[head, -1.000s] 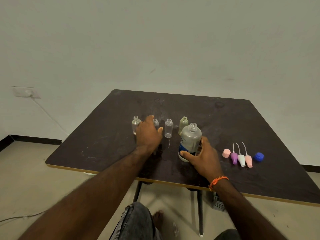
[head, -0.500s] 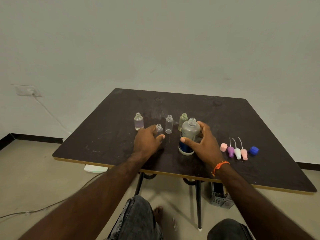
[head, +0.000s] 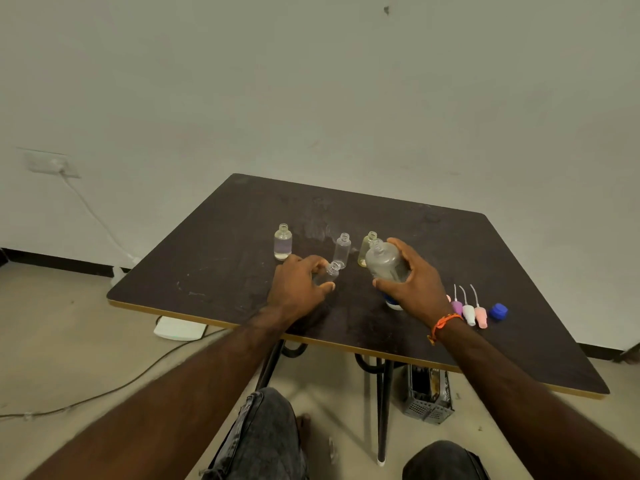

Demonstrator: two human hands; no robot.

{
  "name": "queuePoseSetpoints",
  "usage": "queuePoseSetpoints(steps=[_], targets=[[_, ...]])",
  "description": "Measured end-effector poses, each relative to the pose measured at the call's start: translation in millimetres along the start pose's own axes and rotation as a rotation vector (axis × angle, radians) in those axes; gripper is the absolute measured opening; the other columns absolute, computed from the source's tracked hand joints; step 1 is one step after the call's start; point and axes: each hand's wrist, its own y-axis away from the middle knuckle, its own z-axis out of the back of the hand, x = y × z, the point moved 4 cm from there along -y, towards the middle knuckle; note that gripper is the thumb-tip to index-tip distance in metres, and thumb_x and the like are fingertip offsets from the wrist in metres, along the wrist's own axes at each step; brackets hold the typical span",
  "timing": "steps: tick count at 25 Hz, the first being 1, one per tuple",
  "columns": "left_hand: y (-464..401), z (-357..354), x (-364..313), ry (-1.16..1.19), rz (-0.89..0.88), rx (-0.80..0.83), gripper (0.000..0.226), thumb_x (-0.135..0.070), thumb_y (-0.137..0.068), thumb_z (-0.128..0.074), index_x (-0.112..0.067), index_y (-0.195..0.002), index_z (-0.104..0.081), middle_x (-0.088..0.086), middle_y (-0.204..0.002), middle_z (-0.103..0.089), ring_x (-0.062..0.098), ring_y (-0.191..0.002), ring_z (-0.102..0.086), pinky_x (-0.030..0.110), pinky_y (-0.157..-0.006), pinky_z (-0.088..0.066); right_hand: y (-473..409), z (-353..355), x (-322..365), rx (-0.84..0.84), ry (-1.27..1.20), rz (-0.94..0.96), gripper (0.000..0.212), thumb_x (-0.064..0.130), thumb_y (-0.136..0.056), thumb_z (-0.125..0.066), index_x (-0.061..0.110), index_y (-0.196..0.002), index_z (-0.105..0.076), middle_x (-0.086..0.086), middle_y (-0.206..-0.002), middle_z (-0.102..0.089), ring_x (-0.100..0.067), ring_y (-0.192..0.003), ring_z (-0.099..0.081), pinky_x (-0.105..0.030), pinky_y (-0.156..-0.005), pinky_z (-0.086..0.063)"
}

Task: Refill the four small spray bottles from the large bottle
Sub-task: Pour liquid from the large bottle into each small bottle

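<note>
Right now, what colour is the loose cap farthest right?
Blue cap, seen in the head view.

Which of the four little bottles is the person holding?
The small clear bottle in the left hand, pulled nearer than the others. The leftmost bottle, middle bottle and yellowish bottle stand untouched behind.

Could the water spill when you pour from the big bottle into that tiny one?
Yes, it might. The small clear bottle in the left hand has a very narrow neck, so liquid from the large frosted bottle, tilted in the right hand, could miss it and wet the dark table. The large bottle also hangs close by the yellowish small bottle and could perhaps knock it over.
</note>
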Motion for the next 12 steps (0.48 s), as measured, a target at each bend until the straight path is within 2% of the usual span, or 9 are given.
queuePoseSetpoints(steps=[2,4,8,12], targets=[[-1.1,-2.6,-2.8,-0.004,-0.043,0.054,0.045,-0.042,-0.083,-0.084,-0.027,-0.123,-0.07,-0.006,-0.111,-0.072,0.014,-0.106,-0.061,0.045,-0.099,-0.054,-4.5,2.5,2.8,0.034,0.163,0.032,0.08,0.032,-0.071,-0.083,0.038,-0.141,-0.045,0.005,-0.129,-0.06,-0.016,-0.111,-0.055,-0.042,-0.096,-0.051],[-1.7,-3.5,-7.0,-0.021,-0.085,0.079,0.046,-0.041,-0.083,-0.084,-0.025,-0.124,-0.071,-0.006,-0.109,-0.074,0.016,-0.105,-0.061,0.048,-0.099,-0.052,-7.1,1.9,2.6,0.05,0.36,0.047,0.081,0.04,-0.071,-0.08,0.042,-0.143,-0.042,0.003,-0.131,-0.06,-0.021,-0.115,-0.055,-0.05,-0.099,-0.046],[-1.5,-3.0,-14.5,-0.099,-0.14,0.104,0.051,-0.047,-0.085,-0.081,-0.027,-0.13,-0.068,-0.007,-0.11,-0.072,0.014,-0.11,-0.057,0.043,-0.104,-0.043,-7.3,-2.4,1.4,0.118,0.573,0.06,0.084,0.039,-0.074,-0.078,0.043,-0.147,-0.037,0.001,-0.14,-0.055,-0.025,-0.126,-0.047,-0.05,-0.105,-0.033],[-1.0,-2.4,-18.6,-0.16,-0.168,0.137,0.058,-0.052,-0.087,-0.078,-0.029,-0.138,-0.063,-0.007,-0.114,-0.068,0.013,-0.115,-0.053,0.041,-0.106,-0.039,-4.8,-5.0,2.9,0.136,0.646,0.121,0.084,0.038,-0.075,-0.076,0.043,-0.147,-0.035,0.002,-0.14,-0.053,-0.024,-0.129,-0.044,-0.05,-0.105,-0.03]])
